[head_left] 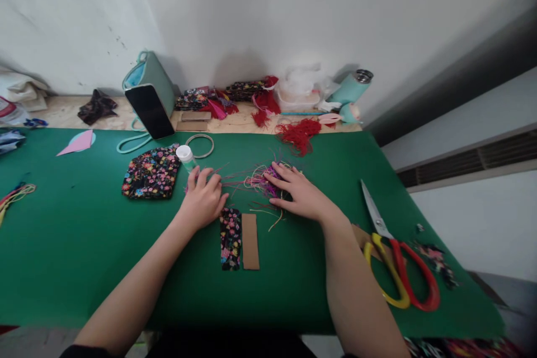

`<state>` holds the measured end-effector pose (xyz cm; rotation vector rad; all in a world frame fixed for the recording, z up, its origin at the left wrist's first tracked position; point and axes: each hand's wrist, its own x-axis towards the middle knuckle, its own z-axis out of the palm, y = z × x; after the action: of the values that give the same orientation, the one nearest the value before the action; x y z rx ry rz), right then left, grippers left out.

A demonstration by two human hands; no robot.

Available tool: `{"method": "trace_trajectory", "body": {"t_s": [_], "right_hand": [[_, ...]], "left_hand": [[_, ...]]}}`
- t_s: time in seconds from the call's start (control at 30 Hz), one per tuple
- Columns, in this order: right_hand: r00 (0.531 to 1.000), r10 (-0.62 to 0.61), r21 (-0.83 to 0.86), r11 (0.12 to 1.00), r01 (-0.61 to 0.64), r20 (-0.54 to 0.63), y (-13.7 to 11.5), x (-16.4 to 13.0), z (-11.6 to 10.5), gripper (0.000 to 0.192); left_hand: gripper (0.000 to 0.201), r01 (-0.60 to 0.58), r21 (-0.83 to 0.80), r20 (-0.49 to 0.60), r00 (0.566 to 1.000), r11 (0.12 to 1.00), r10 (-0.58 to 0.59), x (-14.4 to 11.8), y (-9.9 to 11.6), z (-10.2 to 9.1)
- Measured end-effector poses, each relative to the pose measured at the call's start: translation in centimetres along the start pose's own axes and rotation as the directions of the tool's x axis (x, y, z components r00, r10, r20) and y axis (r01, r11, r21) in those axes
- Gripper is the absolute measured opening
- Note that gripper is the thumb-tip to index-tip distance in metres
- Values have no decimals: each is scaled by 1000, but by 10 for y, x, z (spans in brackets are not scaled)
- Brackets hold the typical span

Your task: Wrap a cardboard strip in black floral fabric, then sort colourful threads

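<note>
Covering most of the table, a green mat (84,246) served as the work surface, likely to keep small scraps visible and stop them sliding. Its centre was taken by the two hands.

Left hand (203,201), at 11 o'clock from the strips, lay curled, fingers half closed around the lower end of a small bottle (187,160) with a white cap; the bottle leaned toward 11 o'clock, seemingly steadied rather than lifted. How firmly it was gripped could not be told.

Right hand (300,193), at 1 o'clock from the strips, lay flat and spread, palm down, holding nothing but pressing on a threads tangle (260,179) of pink and purple, probably to pin the loose ends in place.

Scissors (394,260) lay at 3 o'clock, well apart from the hands, blades pointing away, handles toward the person for an easy reach.

Floral pouch (151,173) sat just beside the bottle at 9 o'clock. A phone (150,111) leaned against a teal bag (153,81) at 11 o'clock, screen facing the person.

Two strips, a floral strip (230,238) and a card strip (250,240), lay side by side, nearly touching, at 6 o'clock between the forearms, apparently matched for size.

Red threads (298,134) sat at 12 o'clock by the mat's far edge.
</note>
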<state>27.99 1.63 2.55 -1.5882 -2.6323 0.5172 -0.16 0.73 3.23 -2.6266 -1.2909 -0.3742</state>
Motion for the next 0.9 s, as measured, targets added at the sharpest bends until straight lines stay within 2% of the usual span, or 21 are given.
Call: {"method": "trace_trajectory", "body": {"t_s": [0.27, 0.4, 0.57, 0.7, 0.9], "right_hand": [[1000, -16, 8, 1000, 16, -7, 4, -1, 1, 62], [999, -38, 19, 999, 39, -28, 6, -3, 2, 62], [998, -43, 9, 999, 44, -53, 7, -3, 4, 62], [998, -18, -17, 1000, 17, -52, 4, -3, 3, 66], [997, 22, -91, 995, -28, -68, -5, -4, -3, 65]], "left_hand": [[26, 117, 69, 5, 993, 991, -118, -5, -8, -8], [28, 134, 116, 5, 991, 984, -136, -7, -8, -9], [24, 156, 101, -21, 988, 983, -155, -7, -7, -12], [19, 129, 114, -39, 991, 985, -125, -5, -5, -14], [16, -9, 46, -61, 998, 999, 12, -2, -1, -9]]}}
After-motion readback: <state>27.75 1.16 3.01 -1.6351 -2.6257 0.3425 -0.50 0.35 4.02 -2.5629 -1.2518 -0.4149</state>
